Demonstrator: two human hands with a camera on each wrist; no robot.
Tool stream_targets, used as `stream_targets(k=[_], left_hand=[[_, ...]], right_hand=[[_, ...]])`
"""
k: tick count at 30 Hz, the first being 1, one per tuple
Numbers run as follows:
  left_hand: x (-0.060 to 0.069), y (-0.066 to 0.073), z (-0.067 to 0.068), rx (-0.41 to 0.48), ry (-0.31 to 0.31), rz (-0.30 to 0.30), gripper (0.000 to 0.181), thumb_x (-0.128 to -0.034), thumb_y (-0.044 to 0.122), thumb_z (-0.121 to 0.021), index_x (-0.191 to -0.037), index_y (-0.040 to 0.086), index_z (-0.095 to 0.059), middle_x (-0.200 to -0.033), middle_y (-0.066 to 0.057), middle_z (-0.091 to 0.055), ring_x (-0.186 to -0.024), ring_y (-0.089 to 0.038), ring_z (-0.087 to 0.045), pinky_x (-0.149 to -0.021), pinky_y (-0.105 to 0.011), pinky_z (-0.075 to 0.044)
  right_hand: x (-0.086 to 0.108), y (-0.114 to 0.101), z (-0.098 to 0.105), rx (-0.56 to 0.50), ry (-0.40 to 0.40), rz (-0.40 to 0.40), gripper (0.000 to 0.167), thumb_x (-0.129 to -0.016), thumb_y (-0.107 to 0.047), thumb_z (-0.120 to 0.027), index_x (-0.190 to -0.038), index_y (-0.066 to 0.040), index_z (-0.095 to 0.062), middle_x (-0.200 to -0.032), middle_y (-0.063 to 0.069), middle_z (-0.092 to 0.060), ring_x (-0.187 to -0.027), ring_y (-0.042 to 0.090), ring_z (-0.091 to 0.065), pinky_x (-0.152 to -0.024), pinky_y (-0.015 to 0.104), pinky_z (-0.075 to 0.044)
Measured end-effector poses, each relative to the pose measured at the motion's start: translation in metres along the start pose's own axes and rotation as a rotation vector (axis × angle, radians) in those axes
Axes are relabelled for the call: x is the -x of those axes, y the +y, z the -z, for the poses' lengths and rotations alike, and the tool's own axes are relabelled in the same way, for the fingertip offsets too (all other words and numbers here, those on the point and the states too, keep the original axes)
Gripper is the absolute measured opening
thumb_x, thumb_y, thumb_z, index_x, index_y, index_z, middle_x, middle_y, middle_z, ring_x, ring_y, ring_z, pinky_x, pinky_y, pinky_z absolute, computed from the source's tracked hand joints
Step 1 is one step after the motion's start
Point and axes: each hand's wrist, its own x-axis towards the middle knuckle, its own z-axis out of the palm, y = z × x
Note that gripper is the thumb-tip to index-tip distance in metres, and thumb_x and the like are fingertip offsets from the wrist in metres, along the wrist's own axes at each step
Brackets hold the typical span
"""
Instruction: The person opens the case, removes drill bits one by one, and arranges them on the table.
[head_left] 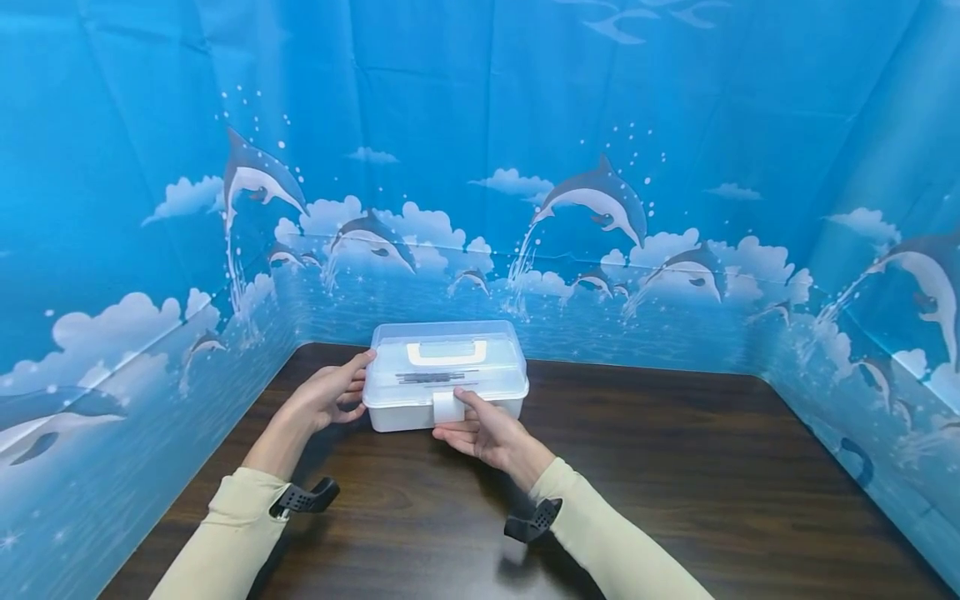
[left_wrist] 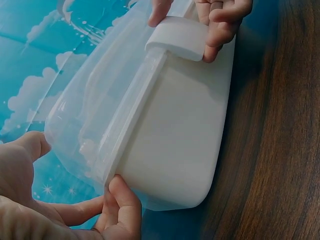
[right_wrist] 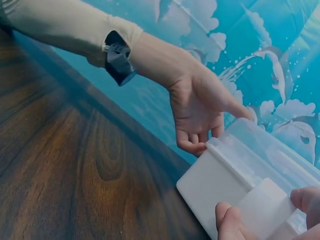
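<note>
A white plastic storage box [head_left: 405, 418] with a clear lid [head_left: 382, 379] stands at the back of the table. A white carrying handle [head_left: 447, 353] lies on the lid, and dark slender items [head_left: 438, 377] show through it. My left hand [head_left: 330, 396] grips the box's left end. In the left wrist view, its thumb touches the lid and its bent fingers [left_wrist: 125, 205] sit at the rim. My right hand [head_left: 491, 437] pinches the white front latch [head_left: 447, 407], thumb above and fingers below. The latch [left_wrist: 177, 39] lies over the lid's edge in the left wrist view.
The dark wooden table [head_left: 675, 483] extends in front of the box and to its right. A blue curtain [head_left: 420, 125] printed with dolphins and clouds hangs behind and at both sides. Each wrist wears a black strap camera [head_left: 306, 497].
</note>
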Motion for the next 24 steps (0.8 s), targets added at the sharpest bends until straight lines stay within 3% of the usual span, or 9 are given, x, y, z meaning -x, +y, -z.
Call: stream_targets(k=[11, 18, 24], left_hand=[[-0.001, -0.003, 0.001, -0.005, -0.011, -0.013, 0.100, -0.0918, 0.067, -0.063, -0.151, -0.007, -0.030, -0.144, -0.022, -0.037, -0.120, -0.033, -0.045, -0.094, -0.045, -0.051], [0.000, -0.002, 0.003, -0.029, -0.014, -0.018, 0.101, -0.0943, 0.066, -0.060, -0.153, -0.008, -0.026, -0.149, -0.024, -0.033, -0.125, -0.036, -0.043, -0.097, -0.047, -0.050], [-0.002, -0.003, 0.000, -0.029, -0.026, -0.026, 0.099, -0.0951, 0.066, -0.059, -0.153, -0.009, -0.026, -0.147, -0.024, -0.034, -0.123, -0.036, -0.043, -0.095, -0.046, -0.051]], right_hand=[[0.006, -0.002, -0.010, 0.005, 0.046, 0.021, 0.064, -0.095, -0.042, -0.072, -0.128, 0.010, -0.055, -0.108, 0.029, -0.070, -0.097, 0.035, -0.073, -0.095, 0.044, -0.052], [0.007, -0.005, -0.012, -0.002, 0.004, 0.019, 0.066, -0.098, -0.043, -0.068, -0.131, 0.011, -0.050, -0.112, 0.029, -0.069, -0.101, 0.035, -0.071, -0.091, 0.040, -0.055], [0.010, -0.009, -0.008, -0.090, -0.040, 0.001, 0.061, -0.096, -0.027, -0.069, -0.134, 0.011, -0.041, -0.120, 0.036, -0.062, -0.111, 0.042, -0.065, -0.097, 0.045, -0.051]])
